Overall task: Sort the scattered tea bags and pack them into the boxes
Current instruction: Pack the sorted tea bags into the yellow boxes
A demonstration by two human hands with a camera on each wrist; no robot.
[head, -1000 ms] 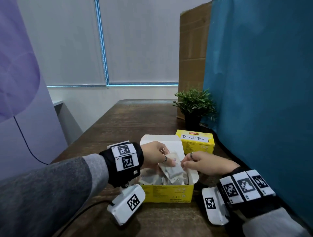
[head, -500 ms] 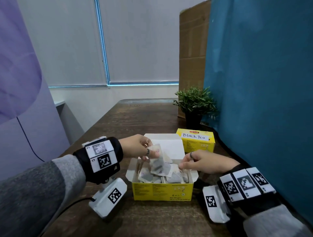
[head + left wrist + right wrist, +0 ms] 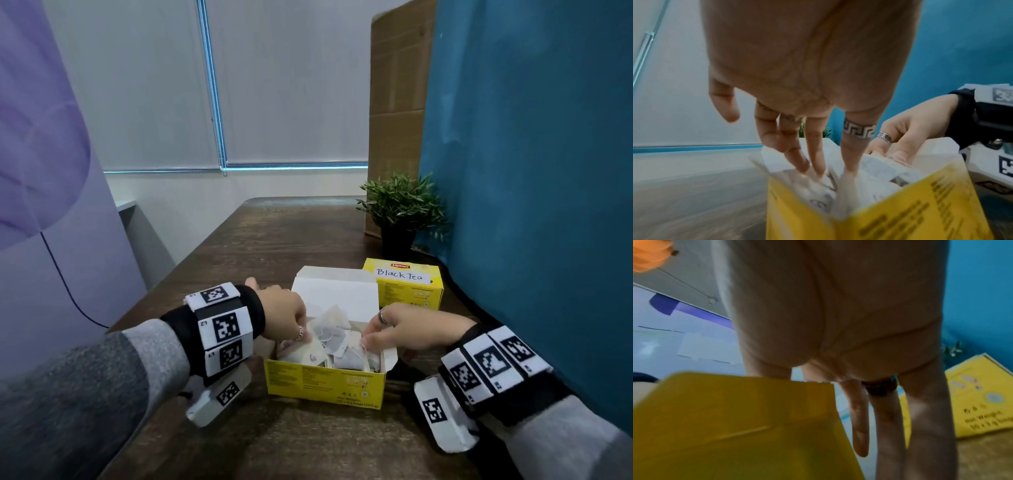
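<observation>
An open yellow tea box (image 3: 322, 380) sits in front of me with its white lid folded back, heaped with white tea bags (image 3: 334, 337). My left hand (image 3: 301, 337) is over its left end. In the left wrist view the straight fingers (image 3: 818, 162) push down into the tea bags (image 3: 875, 167), the thumb held apart. My right hand (image 3: 368, 339) is at the right end, touching the bags. The right wrist view shows its fingers (image 3: 885, 426) hanging straight beside the yellow flap (image 3: 735, 426). A shut yellow box labelled "Black Tea" (image 3: 407, 291) stands behind.
A small potted plant (image 3: 400, 205) stands behind the boxes beside a tall cardboard sheet (image 3: 394, 102). A blue partition (image 3: 531, 171) runs close along the right side of the dark wooden table (image 3: 274, 246). A purple panel (image 3: 41, 137) with a thin cable stands to the left.
Half a second ago my left hand held tea bags lifted above the box. It has come back down and now presses them in with straight fingers. The right hand stayed at the right end.
</observation>
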